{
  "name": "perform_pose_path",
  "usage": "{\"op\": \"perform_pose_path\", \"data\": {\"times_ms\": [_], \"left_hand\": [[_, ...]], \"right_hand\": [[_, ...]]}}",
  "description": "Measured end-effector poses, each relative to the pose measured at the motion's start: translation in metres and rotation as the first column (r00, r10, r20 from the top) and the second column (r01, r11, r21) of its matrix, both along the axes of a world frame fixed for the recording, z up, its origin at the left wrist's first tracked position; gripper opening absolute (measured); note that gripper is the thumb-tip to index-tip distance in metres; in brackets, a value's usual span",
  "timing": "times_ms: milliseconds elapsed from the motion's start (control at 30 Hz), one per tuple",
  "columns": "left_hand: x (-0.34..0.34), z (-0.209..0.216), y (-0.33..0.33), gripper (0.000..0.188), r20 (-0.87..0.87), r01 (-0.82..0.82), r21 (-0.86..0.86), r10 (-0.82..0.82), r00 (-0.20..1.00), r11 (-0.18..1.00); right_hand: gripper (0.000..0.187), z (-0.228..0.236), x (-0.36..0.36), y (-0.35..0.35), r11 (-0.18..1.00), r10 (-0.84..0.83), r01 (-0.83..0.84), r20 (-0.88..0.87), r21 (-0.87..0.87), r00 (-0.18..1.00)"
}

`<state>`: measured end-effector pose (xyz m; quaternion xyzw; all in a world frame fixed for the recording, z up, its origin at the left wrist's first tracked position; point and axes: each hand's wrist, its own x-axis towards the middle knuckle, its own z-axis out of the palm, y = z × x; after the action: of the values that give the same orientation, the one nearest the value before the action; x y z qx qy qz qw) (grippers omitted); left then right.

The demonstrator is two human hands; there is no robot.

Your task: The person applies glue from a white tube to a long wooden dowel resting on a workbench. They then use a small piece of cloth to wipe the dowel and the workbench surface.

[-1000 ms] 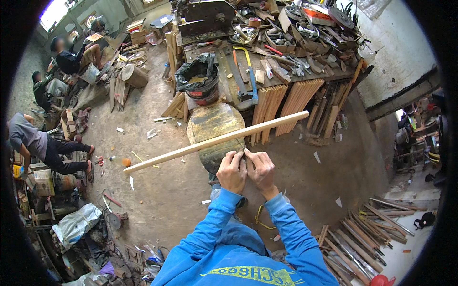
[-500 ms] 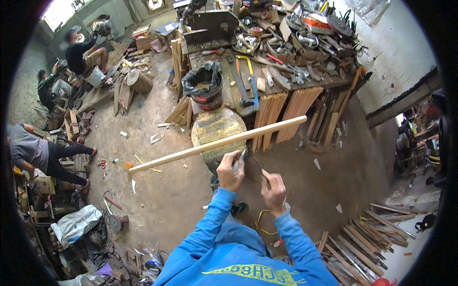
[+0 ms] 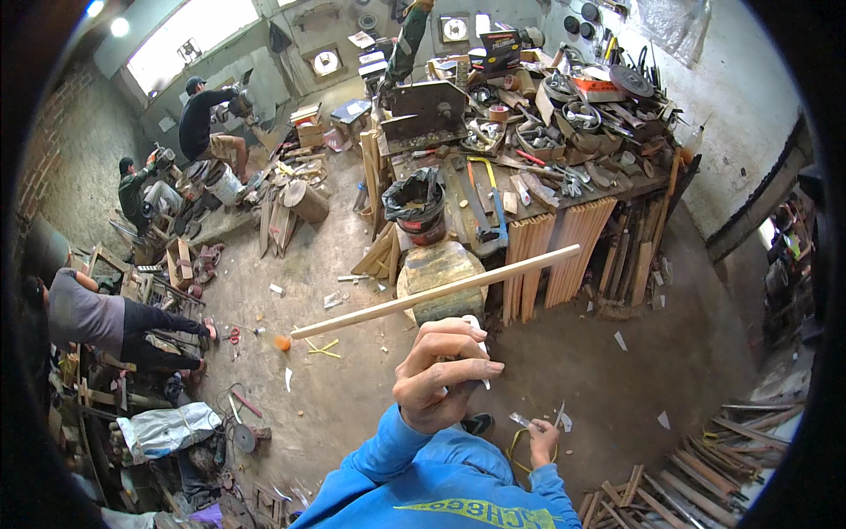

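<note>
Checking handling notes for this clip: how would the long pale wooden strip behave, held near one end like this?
The wooden strip looks thin and long, so probably light but whippy. It runs straight from the left hand, suggesting fair stiffness. Gripped at one point only, its far end likely levers and wobbles.

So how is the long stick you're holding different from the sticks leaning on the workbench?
The long wooden strip is one single piece, raised level in the left hand. The wooden slats are many, standing upright in a packed row against the workbench. The strip looks paler, the slats more orange-brown. Nobody touches the slats; the right hand hangs low with a small blade-like thing. Both are thin, straight, bare wood.
</note>
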<state>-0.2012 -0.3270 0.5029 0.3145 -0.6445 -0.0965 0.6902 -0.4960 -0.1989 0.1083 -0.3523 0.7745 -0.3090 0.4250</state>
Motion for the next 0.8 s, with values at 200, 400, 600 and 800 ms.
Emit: {"op": "perform_pose_path", "data": {"times_ms": [200, 400, 600, 800], "left_hand": [[-0.004, 0.011, 0.004, 0.032, -0.024, 0.036, -0.026, -0.037, 0.999, 0.999], [0.002, 0.011, -0.004, 0.026, -0.099, 0.126, 0.010, -0.124, 0.987, 0.992], [0.021, 0.004, -0.028, 0.025, -0.256, 0.220, 0.002, -0.212, 0.943, 0.976], [0.059, -0.002, -0.062, 0.038, -0.333, 0.234, -0.022, -0.228, 0.915, 0.972]], "right_hand": [[0.013, -0.003, -0.005, 0.016, 0.843, -0.516, 0.099, 0.743, 0.529, 0.426], [0.036, 0.090, 0.035, -0.023, 0.967, -0.255, 0.054, 0.923, 0.250, 0.288], [0.044, 0.164, 0.057, -0.091, 0.999, -0.015, 0.045, 0.930, -0.002, 0.368], [0.054, 0.209, 0.094, -0.139, 0.990, 0.117, 0.041, 0.942, -0.136, 0.315]]}}
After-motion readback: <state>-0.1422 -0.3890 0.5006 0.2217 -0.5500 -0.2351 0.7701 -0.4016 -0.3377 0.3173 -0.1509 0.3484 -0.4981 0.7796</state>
